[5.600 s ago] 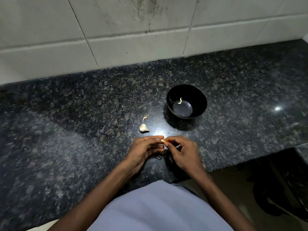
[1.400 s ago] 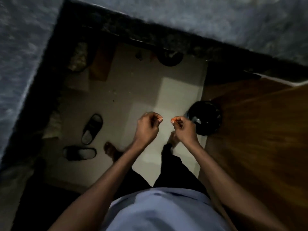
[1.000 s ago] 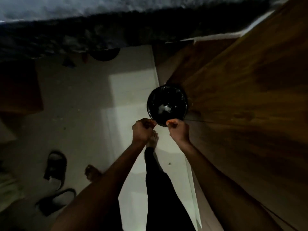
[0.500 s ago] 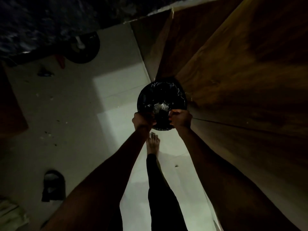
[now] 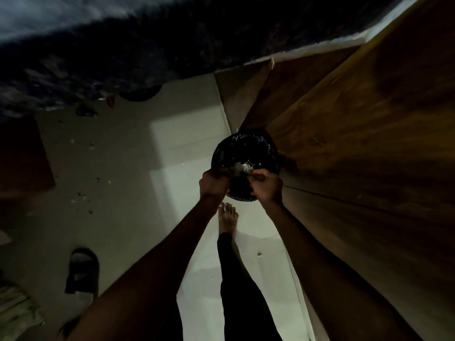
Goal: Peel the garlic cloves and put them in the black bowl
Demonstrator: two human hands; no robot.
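Cannot tell, in the dim light, whether a clove sits between the fingertips or where it lies. Shows the left hand (image 5: pixel 213 183) and the right hand (image 5: pixel 266 186) side by side and close together, both with fingers curled inward toward each other; too dark to say whether clenched on nothing or pinching something. Places both hands directly above the near rim of a round bin (image 5: pixel 246 146) lined with a glossy black bag, the knuckles overlapping its lower edge in the head view. Reveals pale, papery scraps (image 5: pixel 243 166) inside the bin, just beyond and between the two hands. Sets the bin on a pale tiled floor (image 5: pixel 177 143), touching or just beside a brown wooden panel (image 5: pixel 357 143) that fills the right side. Includes a bare foot (image 5: pixel 227 216) on the floor just below the hands, with a leg (image 5: pixel 236 279) in dark cloth running down between the forearms. Runs a dark speckled counter (image 5: pixel 123 57), blurred, across the top. Leaves a dark round object (image 5: pixel 140 94) and a small red item (image 5: pixel 110 100) on the floor at the counter's foot, well apart from the bin. Adds a dark sandal (image 5: pixel 82 269) at lower left, a brown board (image 5: pixel 22 156) at the left edge, and small dark specks (image 5: pixel 83 194) scattered on the floor between them.
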